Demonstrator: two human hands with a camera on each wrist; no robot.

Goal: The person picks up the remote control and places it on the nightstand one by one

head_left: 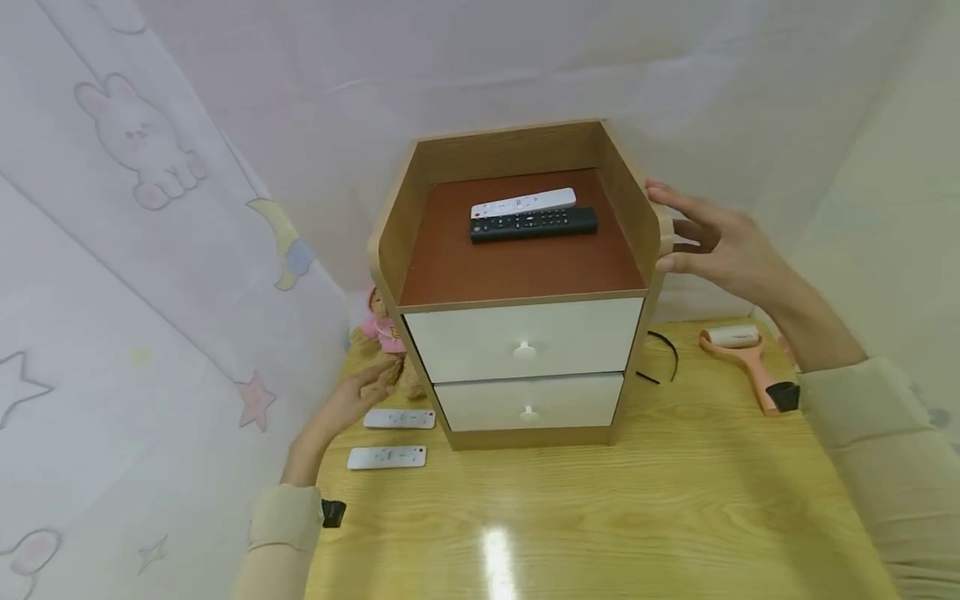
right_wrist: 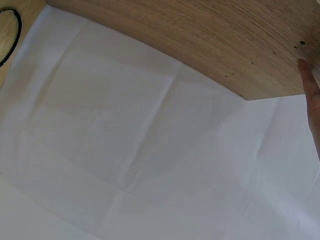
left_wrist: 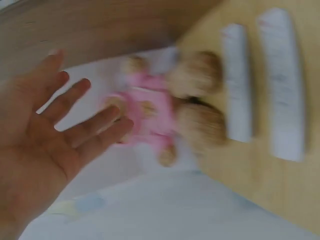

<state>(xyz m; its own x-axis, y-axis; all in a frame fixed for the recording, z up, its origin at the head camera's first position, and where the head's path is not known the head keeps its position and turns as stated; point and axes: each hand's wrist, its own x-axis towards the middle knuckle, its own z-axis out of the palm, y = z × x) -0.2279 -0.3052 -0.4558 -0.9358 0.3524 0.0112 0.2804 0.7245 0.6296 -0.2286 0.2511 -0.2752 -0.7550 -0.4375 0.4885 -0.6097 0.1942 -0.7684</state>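
Observation:
A small wooden cabinet (head_left: 525, 296) with two white drawers, both closed, stands on the table. On its brown top lie a white remote control (head_left: 525, 202) and a black remote control (head_left: 534, 225), side by side. My right hand (head_left: 723, 246) is at the cabinet's outer right side, fingertips touching the panel; in the right wrist view one finger (right_wrist: 309, 82) lies against the wood. My left hand (head_left: 341, 412) is in the air left of the cabinet, fingers spread and holding nothing. Close to it are a teddy bear (left_wrist: 150, 110) in pink and two white remotes (head_left: 399, 418).
An orange-handled lint roller (head_left: 750, 358) lies on the right of the wooden table (head_left: 562, 517). Beside the cabinet's right side is a thin black headband (head_left: 673, 350). Pale cloth walls (head_left: 187, 292) enclose the table, close behind the cabinet.

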